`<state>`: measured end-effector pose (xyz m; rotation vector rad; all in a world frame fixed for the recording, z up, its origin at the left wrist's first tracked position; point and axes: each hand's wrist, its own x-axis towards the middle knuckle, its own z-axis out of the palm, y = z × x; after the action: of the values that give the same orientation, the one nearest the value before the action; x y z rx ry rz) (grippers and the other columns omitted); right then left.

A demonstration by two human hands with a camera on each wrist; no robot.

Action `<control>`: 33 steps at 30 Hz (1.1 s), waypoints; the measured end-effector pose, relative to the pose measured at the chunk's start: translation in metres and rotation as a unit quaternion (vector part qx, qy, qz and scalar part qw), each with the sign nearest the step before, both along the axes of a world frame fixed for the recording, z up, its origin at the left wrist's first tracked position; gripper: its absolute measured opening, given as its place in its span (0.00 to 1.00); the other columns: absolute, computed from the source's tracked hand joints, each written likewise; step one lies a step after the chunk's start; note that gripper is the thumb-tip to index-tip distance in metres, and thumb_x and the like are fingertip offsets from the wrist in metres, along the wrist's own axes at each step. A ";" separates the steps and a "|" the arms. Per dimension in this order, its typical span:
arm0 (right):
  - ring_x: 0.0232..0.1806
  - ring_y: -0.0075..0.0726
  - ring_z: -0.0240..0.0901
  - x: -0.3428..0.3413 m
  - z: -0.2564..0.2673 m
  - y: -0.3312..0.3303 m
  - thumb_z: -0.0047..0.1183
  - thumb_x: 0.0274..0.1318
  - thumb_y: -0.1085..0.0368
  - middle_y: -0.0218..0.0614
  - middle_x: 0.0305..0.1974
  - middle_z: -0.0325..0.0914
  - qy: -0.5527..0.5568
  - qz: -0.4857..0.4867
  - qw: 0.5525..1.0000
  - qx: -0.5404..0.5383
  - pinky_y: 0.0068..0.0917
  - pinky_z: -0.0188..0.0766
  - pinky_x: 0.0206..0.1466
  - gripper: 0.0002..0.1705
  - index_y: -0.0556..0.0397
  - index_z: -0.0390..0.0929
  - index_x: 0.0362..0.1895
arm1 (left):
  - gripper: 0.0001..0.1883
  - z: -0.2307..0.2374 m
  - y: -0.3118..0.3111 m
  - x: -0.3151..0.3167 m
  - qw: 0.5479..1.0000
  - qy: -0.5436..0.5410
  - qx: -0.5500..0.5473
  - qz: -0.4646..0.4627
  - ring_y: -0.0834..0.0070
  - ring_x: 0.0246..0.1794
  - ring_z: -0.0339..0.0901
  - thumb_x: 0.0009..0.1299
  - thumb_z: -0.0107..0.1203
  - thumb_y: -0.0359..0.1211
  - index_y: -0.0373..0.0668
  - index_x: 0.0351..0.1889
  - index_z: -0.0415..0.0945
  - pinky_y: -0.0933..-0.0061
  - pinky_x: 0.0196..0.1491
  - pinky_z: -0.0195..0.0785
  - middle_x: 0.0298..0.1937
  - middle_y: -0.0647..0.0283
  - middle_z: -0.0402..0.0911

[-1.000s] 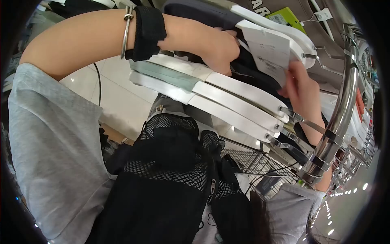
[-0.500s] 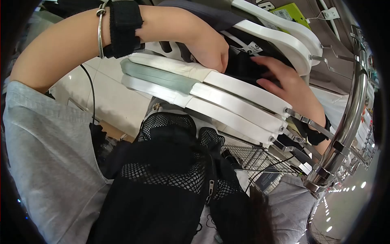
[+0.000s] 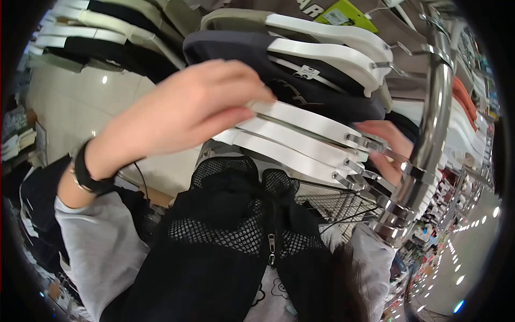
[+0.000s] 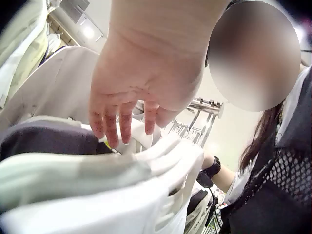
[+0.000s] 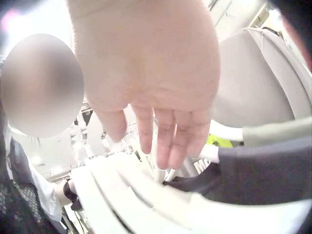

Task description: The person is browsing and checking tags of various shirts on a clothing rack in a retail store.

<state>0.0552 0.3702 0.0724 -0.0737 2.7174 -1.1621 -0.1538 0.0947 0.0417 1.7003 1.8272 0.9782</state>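
Note:
Three white hangers [image 3: 295,134] with light garments hang side by side in front of me. My left hand [image 3: 188,110] is over their left part, with fingers extended and fingertips right at the farthest of the three. In the left wrist view, the left hand's fingers [image 4: 112,126] point down loosely and hold nothing. My right hand [image 3: 394,150] is by the hanger hooks at the rail, partly hidden behind them. The right wrist view shows its fingers [image 5: 165,146] nearly straight. Beyond the gap hangs a dark grey shirt [image 3: 228,45] with a white neck label [image 3: 308,72].
A chrome rail [image 3: 437,107] runs along the right and carries the hooks. Behind the dark shirt is a grey-brown garment with a green tag [image 3: 343,17]. More clothes [image 3: 107,40] hang at the upper left. A wire basket [image 3: 338,206] stands below.
The white paper tag held up by the right hand was let go. That hand moved down to the hooks. My left hand left the gap between garments and drew back left over the hangers.

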 end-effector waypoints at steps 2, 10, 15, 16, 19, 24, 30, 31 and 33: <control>0.50 0.40 0.68 0.007 -0.013 -0.009 0.51 0.51 0.63 0.44 0.47 0.72 -0.121 -0.111 0.982 -0.089 0.32 0.64 0.55 0.23 0.63 0.70 0.51 | 0.15 -0.012 0.002 0.005 0.998 0.059 0.002 -0.013 0.59 0.46 0.72 0.61 0.51 0.25 0.43 0.47 0.73 0.66 0.47 0.65 0.47 0.58 0.74; 0.45 0.45 0.72 -0.010 -0.018 -0.021 0.54 0.46 0.70 0.42 0.44 0.74 0.022 -0.054 0.998 0.010 0.32 0.68 0.48 0.18 0.56 0.71 0.45 | 0.16 -0.029 0.040 -0.017 0.994 0.088 -0.026 -0.055 0.62 0.26 0.74 0.59 0.56 0.32 0.43 0.46 0.72 0.69 0.29 0.66 0.31 0.56 0.76; 0.31 0.51 0.71 -0.018 -0.039 -0.012 0.47 0.54 0.68 0.46 0.32 0.73 0.138 -0.153 0.976 0.068 0.35 0.67 0.35 0.13 0.57 0.67 0.44 | 0.11 -0.032 0.060 -0.023 0.987 0.149 -0.057 -0.014 0.55 0.23 0.73 0.65 0.51 0.39 0.43 0.39 0.68 0.60 0.25 0.64 0.21 0.55 0.74; 0.30 0.49 0.70 -0.022 -0.041 -0.007 0.47 0.55 0.68 0.45 0.31 0.73 0.157 -0.146 0.976 0.023 0.33 0.66 0.34 0.13 0.57 0.67 0.45 | 0.11 -0.033 0.064 -0.024 0.990 0.131 -0.043 -0.008 0.54 0.21 0.72 0.66 0.49 0.40 0.43 0.37 0.67 0.60 0.24 0.63 0.18 0.54 0.73; 0.28 0.45 0.70 -0.026 -0.038 -0.009 0.46 0.56 0.68 0.44 0.29 0.72 0.200 -0.142 0.969 0.012 0.30 0.65 0.33 0.12 0.57 0.66 0.45 | 0.11 -0.035 0.067 -0.028 0.989 0.143 -0.038 0.005 0.53 0.21 0.71 0.67 0.49 0.40 0.43 0.37 0.67 0.60 0.24 0.63 0.18 0.54 0.73; 0.28 0.40 0.69 -0.028 -0.033 -0.013 0.48 0.54 0.70 0.42 0.29 0.72 0.158 -0.184 0.970 0.033 0.28 0.66 0.33 0.10 0.58 0.68 0.42 | 0.12 -0.029 0.066 -0.029 0.991 0.126 -0.039 0.024 0.56 0.32 0.73 0.65 0.51 0.34 0.41 0.44 0.67 0.63 0.33 0.65 0.32 0.53 0.75; 0.33 0.44 0.71 -0.011 -0.019 -0.016 0.49 0.47 0.75 0.42 0.35 0.72 0.217 -0.074 0.971 0.071 0.28 0.68 0.36 0.12 0.58 0.72 0.40 | 0.16 -0.016 0.042 -0.035 0.961 0.270 0.067 0.001 0.62 0.36 0.73 0.54 0.55 0.21 0.41 0.42 0.74 0.69 0.38 0.68 0.40 0.59 0.73; 0.33 0.44 0.71 -0.014 -0.022 -0.018 0.49 0.47 0.75 0.42 0.35 0.72 0.216 -0.076 0.971 0.069 0.28 0.68 0.36 0.12 0.58 0.72 0.40 | 0.16 -0.017 0.043 -0.034 0.961 0.269 0.066 -0.002 0.62 0.36 0.73 0.54 0.55 0.21 0.41 0.42 0.74 0.69 0.38 0.68 0.40 0.59 0.73; 0.36 0.51 0.69 -0.027 -0.036 -0.024 0.48 0.49 0.71 0.45 0.37 0.72 0.171 -0.015 0.985 0.019 0.31 0.68 0.41 0.13 0.59 0.72 0.42 | 0.17 -0.021 0.047 -0.030 0.972 0.224 -0.007 -0.069 0.62 0.38 0.74 0.55 0.54 0.22 0.42 0.44 0.73 0.68 0.40 0.69 0.43 0.59 0.74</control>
<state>0.0285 0.3466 0.0368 -0.2487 3.0445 -1.2032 -0.1836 0.1422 0.0211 2.1376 1.9362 0.5515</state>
